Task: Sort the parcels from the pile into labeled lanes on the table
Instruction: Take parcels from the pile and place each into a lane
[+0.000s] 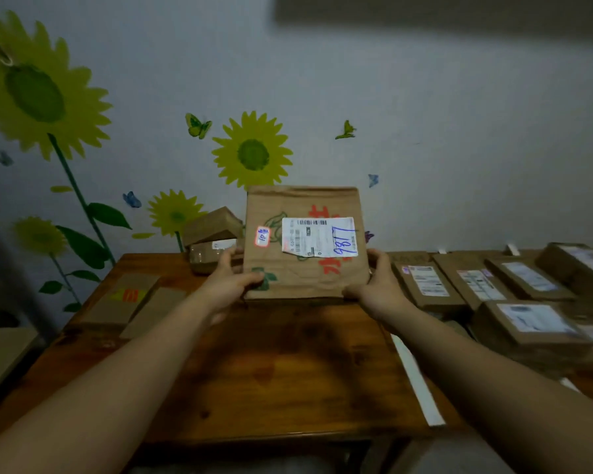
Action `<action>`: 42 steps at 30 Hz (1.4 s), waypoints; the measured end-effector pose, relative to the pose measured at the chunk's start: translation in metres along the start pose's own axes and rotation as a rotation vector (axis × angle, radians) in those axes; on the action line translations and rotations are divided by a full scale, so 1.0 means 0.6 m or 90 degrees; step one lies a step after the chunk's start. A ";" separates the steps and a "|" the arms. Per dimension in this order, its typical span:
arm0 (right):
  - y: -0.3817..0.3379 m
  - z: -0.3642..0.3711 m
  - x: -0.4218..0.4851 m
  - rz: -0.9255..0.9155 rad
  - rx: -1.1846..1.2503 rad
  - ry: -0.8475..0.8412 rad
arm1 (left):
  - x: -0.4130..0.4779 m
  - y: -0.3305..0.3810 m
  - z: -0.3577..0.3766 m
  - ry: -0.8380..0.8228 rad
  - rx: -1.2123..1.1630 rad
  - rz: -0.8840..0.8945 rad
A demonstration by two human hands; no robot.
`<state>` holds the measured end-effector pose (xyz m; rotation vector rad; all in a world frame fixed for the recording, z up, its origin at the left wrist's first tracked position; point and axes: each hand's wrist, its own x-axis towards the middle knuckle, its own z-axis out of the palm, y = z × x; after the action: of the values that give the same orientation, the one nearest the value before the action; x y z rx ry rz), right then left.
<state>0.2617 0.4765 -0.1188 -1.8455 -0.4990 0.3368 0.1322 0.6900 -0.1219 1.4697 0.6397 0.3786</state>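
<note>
Left hand (227, 285) and right hand (379, 289) grip the brown parcel (298, 272) by its lower corners, fingers hidden behind it.

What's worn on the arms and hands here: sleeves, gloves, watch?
Nothing visible. Left hand and right hand are ungloved, with no rings showing; left forearm and right forearm are bare to the frame edge, with no sleeves, watch or bands.
</note>
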 end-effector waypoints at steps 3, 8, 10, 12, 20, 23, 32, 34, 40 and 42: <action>0.014 -0.087 -0.037 -0.031 0.003 0.015 | -0.031 0.005 0.094 -0.005 0.002 0.069; 0.052 -0.269 -0.094 -0.037 0.017 0.072 | -0.079 0.010 0.275 -0.089 -0.006 0.108; 0.074 -0.339 -0.119 -0.034 0.018 0.109 | -0.100 0.014 0.355 -0.125 0.002 0.126; 0.096 -0.407 -0.142 -0.026 0.018 0.145 | -0.118 0.013 0.434 -0.170 -0.004 0.131; 0.176 -0.637 -0.211 0.002 0.042 0.305 | -0.130 0.022 0.703 -0.359 0.067 0.147; 0.208 -0.703 -0.214 0.033 0.029 0.372 | -0.113 0.025 0.796 -0.414 0.116 0.186; 0.274 -0.904 -0.156 0.074 -0.040 0.508 | -0.045 0.039 1.060 -0.535 0.116 0.155; 0.275 -0.944 -0.154 0.061 -0.038 0.524 | -0.037 0.041 1.114 -0.558 0.135 0.170; 0.327 -1.078 -0.144 0.084 -0.036 0.527 | -0.041 0.041 1.267 -0.588 0.162 0.185; 0.350 -1.130 -0.140 0.080 -0.033 0.515 | -0.045 0.037 1.323 -0.586 0.166 0.177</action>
<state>0.5391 -0.1817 -0.1011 -1.8826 0.1688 -0.3477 0.5970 0.0457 -0.1111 1.7768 -0.2668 -0.1975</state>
